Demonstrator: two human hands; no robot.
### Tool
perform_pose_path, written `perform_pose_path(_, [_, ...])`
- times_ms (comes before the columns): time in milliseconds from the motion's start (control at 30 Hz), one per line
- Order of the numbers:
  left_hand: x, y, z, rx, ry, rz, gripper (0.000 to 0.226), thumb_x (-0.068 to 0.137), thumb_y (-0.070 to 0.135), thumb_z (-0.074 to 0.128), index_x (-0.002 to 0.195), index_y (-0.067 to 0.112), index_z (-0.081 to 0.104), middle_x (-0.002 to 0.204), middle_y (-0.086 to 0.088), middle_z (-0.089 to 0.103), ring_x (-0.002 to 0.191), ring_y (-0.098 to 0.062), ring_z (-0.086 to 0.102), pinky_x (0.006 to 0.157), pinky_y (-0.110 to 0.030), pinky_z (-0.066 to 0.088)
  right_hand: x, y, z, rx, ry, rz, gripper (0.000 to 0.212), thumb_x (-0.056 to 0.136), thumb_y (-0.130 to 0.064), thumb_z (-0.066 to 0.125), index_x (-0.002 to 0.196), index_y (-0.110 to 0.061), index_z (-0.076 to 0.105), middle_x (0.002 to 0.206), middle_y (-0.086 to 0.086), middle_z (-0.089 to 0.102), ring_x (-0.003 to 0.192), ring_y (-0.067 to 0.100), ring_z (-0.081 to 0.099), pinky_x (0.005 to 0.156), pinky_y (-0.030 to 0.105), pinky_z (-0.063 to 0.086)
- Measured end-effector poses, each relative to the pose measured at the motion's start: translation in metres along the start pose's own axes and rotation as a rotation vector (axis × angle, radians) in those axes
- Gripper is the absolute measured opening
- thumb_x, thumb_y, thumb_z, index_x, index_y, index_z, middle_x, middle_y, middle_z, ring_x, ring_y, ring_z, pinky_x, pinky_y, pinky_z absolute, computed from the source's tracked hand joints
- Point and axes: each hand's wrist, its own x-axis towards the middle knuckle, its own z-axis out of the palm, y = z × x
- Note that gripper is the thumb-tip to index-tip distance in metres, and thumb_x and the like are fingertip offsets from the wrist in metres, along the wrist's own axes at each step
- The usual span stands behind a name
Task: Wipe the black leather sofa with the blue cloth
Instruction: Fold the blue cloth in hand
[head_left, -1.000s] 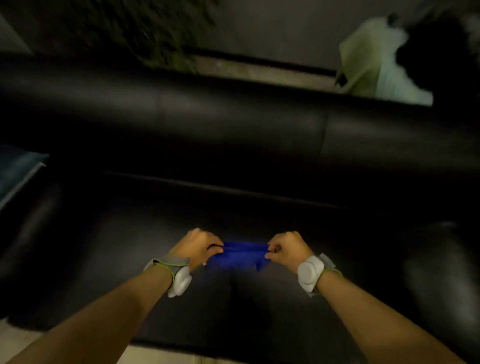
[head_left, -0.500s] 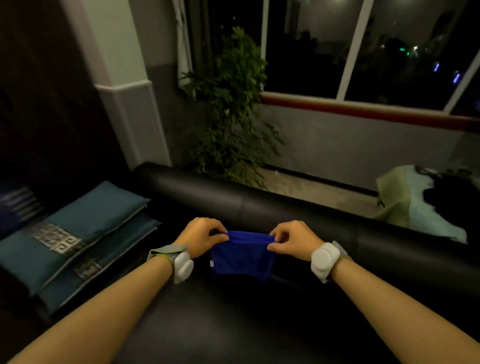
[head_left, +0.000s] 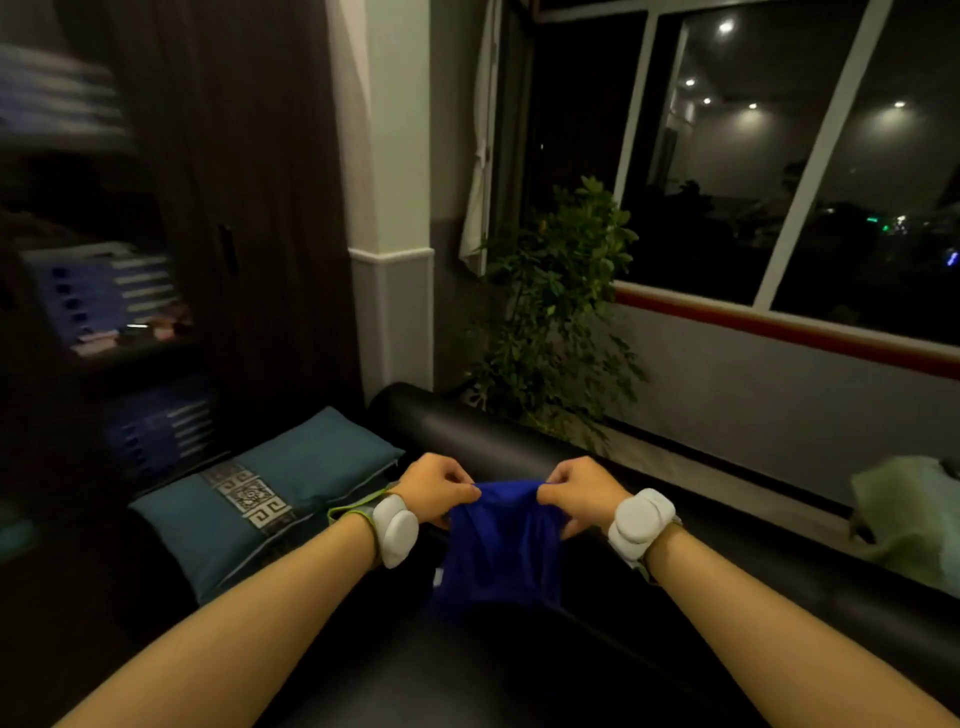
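So both hands are up in front of the black leather sofa (head_left: 519, 447), holding the blue cloth (head_left: 501, 545) between them. The left hand (head_left: 434, 488) pinches the top left corner with curled fingers, and the right hand (head_left: 579, 491) does the same on the top right corner. The cloth hangs down loose from that top edge, above the seat and in front of the backrest. Each wrist has a white band. 2 teal cushions (head_left: 291, 488) sit stacked at the sofa's left end, and a leafy green plant (head_left: 556, 312) stands behind the backrest by the window (head_left: 779, 182).
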Motion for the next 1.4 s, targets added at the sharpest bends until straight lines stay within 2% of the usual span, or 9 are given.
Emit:
perform_pose_path(167, [-0.012,-0.019,-0.014,-0.253,-0.05,-0.123,0.01,0.089,0.004,0.067,0.085,0.004,0.058,0.073,-0.016,0.06,0.062,-0.023,0.064,0.063,-0.046,0.061,0.015,-0.037,0.078,0.138,0.042,0.045,0.004,0.083,-0.005,0.064,0.086,-0.006,0.063,0.09,0.018,0.066,0.077,0.032,0.071,0.061,0.047,0.061])
perform_pose_path(367, [-0.014,-0.047,-0.068,-0.391,-0.122,-0.05,0.012,0.095,-0.004,0.052,0.104,-0.002,0.06,0.09,-0.013,0.064,0.073,-0.015,0.067,0.07,-0.026,0.058,0.027,-0.069,0.141,0.257,-0.079,-0.078,0.037,0.077,-0.042,0.078,0.105,-0.024,0.061,0.098,0.001,0.071,0.088,0.015,0.071,0.067,0.027,0.058])
perform_pose_path(467, [-0.003,-0.066,-0.094,-0.258,-0.068,-0.004,0.024,0.09,-0.009,0.053,0.109,-0.001,0.066,0.088,-0.01,0.066,0.072,-0.012,0.066,0.068,-0.028,0.06,0.039,-0.07,0.154,0.243,-0.049,-0.145,0.042,0.076,-0.014,0.082,0.112,-0.019,0.06,0.1,0.004,0.072,0.087,0.013,0.071,0.071,0.027,0.058])
perform_pose_path(567, [0.02,-0.088,-0.115,0.025,0.068,0.118,0.034,0.085,0.009,0.072,0.117,0.011,0.064,0.107,-0.006,0.066,0.095,-0.018,0.065,0.085,-0.029,0.055,0.055,-0.078,0.163,0.376,-0.025,-0.1,0.028,0.085,-0.004,0.068,0.11,-0.015,0.064,0.104,0.012,0.071,0.091,0.022,0.071,0.073,0.032,0.057])
perform_pose_path(667, [0.04,-0.103,-0.126,-0.123,-0.137,0.115,0.036,0.084,0.022,0.078,0.116,0.016,0.061,0.11,0.003,0.067,0.102,-0.013,0.066,0.082,-0.019,0.054,0.074,-0.083,0.166,0.578,-0.121,-0.031,0.028,0.089,-0.002,0.06,0.115,-0.012,0.064,0.106,0.013,0.072,0.096,0.028,0.071,0.076,0.038,0.058])
perform_pose_path(900, [0.107,-0.13,-0.12,-0.203,-0.146,0.008,0.035,0.086,0.024,0.076,0.114,0.01,0.062,0.106,-0.013,0.072,0.092,-0.027,0.072,0.067,-0.036,0.059,0.141,-0.084,0.166,0.7,-0.239,0.05,0.041,0.085,-0.019,0.072,0.123,-0.019,0.059,0.118,0.01,0.068,0.107,0.03,0.068,0.084,0.049,0.057])
perform_pose_path(1100, [0.161,-0.144,-0.122,-0.144,-0.185,0.02,0.034,0.082,0.018,0.079,0.11,0.016,0.061,0.109,-0.009,0.07,0.1,-0.023,0.069,0.092,-0.043,0.055,0.192,-0.072,0.177,0.695,-0.178,0.073,0.052,0.078,-0.015,0.081,0.123,-0.021,0.056,0.123,0.009,0.064,0.108,0.029,0.067,0.087,0.055,0.056])
perform_pose_path(1267, [0.206,-0.173,-0.124,-0.122,-0.386,-0.124,0.033,0.085,0.024,0.076,0.111,0.019,0.056,0.107,-0.004,0.067,0.089,-0.016,0.068,0.062,-0.025,0.055,0.234,-0.059,0.187,0.755,-0.07,0.141,0.043,0.084,-0.006,0.073,0.122,-0.017,0.058,0.122,0.013,0.064,0.108,0.031,0.065,0.091,0.054,0.054])
perform_pose_path(1400, [0.233,-0.19,-0.117,-0.153,-0.429,-0.143,0.029,0.088,0.027,0.073,0.11,0.013,0.061,0.103,-0.007,0.068,0.087,-0.017,0.066,0.062,-0.025,0.051,0.253,-0.05,0.193,0.795,0.018,0.187,0.042,0.084,-0.006,0.072,0.122,-0.015,0.057,0.117,0.013,0.067,0.105,0.029,0.067,0.09,0.048,0.056])
